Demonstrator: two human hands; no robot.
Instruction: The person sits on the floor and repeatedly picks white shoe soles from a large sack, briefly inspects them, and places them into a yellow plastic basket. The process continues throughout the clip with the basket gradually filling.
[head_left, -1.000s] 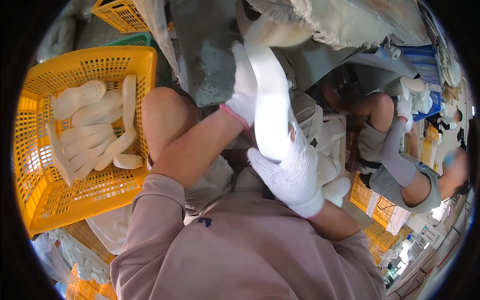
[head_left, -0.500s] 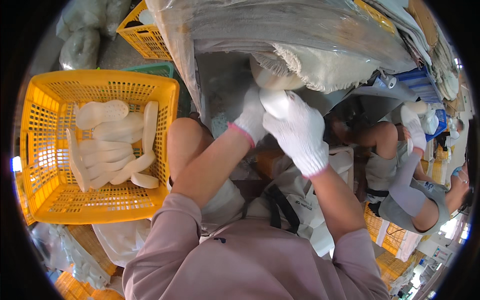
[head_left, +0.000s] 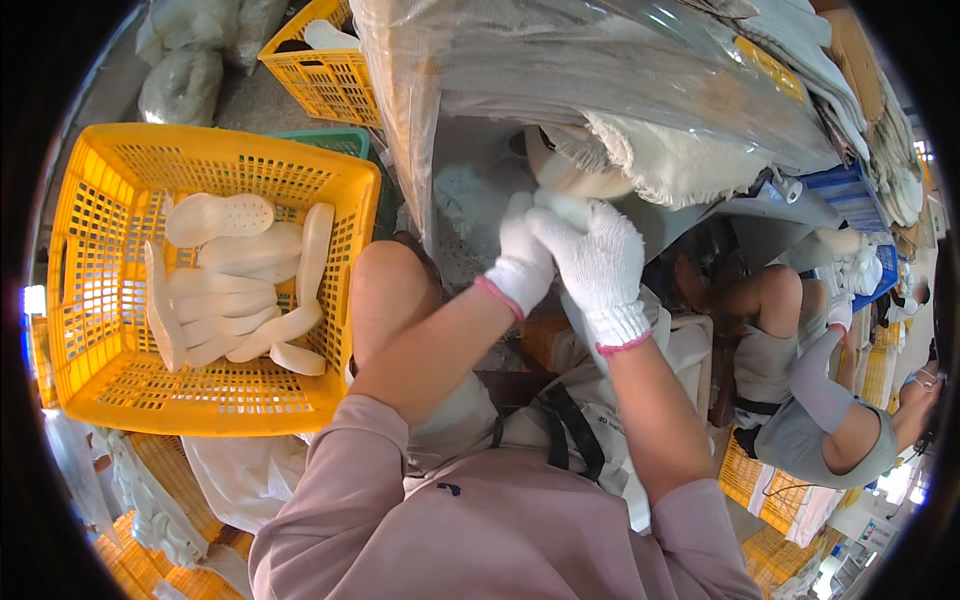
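My left hand and my right hand are side by side, both in white knitted gloves with pink cuffs. Their fingers are closed round a white shoe sole, largely hidden by the gloves. The sole is right up at a pale round wheel under a frayed cloth; whether they touch I cannot tell. More off-white soles lie in a yellow crate to my left, one of them with small holes in its broad end.
Clear plastic sheeting drapes over the dusty grey hood about the wheel. A green crate and another yellow crate stand behind the soles. At right, a seated co-worker works beside a blue crate.
The sole has turned between my hands, and less of its white face shows. My right hand has tilted in against the left. The whole view has shifted slightly.
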